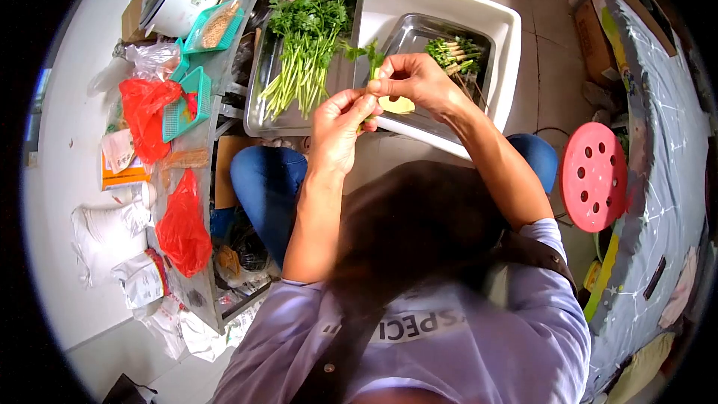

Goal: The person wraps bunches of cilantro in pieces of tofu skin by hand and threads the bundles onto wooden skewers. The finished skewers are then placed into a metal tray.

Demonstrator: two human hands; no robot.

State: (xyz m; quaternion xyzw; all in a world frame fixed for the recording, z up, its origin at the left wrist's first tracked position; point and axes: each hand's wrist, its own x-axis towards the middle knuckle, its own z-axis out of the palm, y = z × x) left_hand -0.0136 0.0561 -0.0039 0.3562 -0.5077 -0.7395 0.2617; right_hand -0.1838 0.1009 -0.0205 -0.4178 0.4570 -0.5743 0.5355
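Observation:
Both hands meet over the near edge of a white basin, fingers pinched round a small sprig of leafy green herb (373,56) that looks like cilantro. My left hand (340,123) is closed on its lower part. Just above, my right hand (415,82) is closed on the stem, with leaves poking up past the fingers. To the left, a metal tray (254,116) bears a pile of long-stemmed cilantro (303,49). Right of the hands, a second metal tray (407,26) inside the basin holds cut root ends (456,52) and a yellowish piece (396,105), partly hidden by my right hand.
The white basin (505,22) stands on the tiled floor between my knees. At left, a metal shelf (198,273) carries a rice cooker (187,0), green baskets (187,108) and red bags (183,228). On the right are a pink stool (593,177) and a cloth-covered bed or table (666,179).

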